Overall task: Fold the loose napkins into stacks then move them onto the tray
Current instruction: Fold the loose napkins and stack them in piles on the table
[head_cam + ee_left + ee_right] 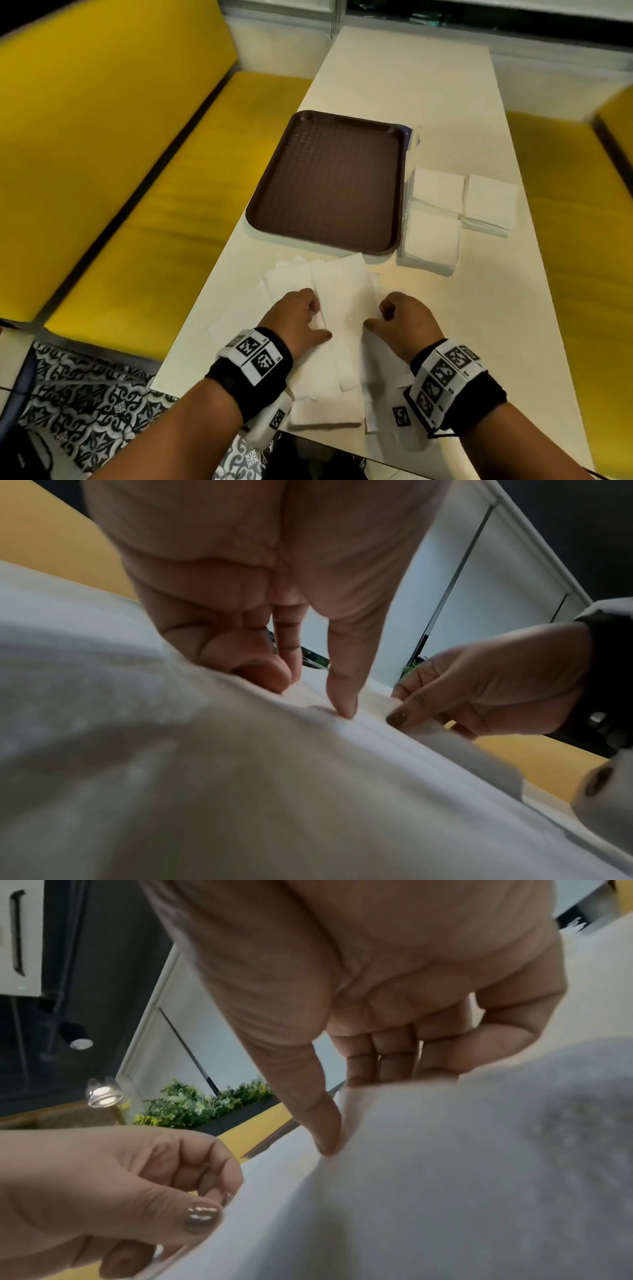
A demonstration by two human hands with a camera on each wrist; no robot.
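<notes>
Both hands, left (pixel 297 317) and right (pixel 404 320), pinching the long edges of one napkin (pixel 344 301) atop the loose pile at the tabletop's near edge. Three stacks (pixel 435 219) beside the bare tray (pixel 329 181). Risk: dragging lower sheets along, skewing the fold.

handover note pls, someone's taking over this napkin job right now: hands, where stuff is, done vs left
Left hand and right hand: each pinches a side of the napkin lying on the loose napkins at the near table edge.
Tray: nothing on it, beyond the pile.
Done: three folded stacks on the table, right of the tray.
Left: fold this napkin and the rest of the pile, then move all stacks onto the tray.
</notes>
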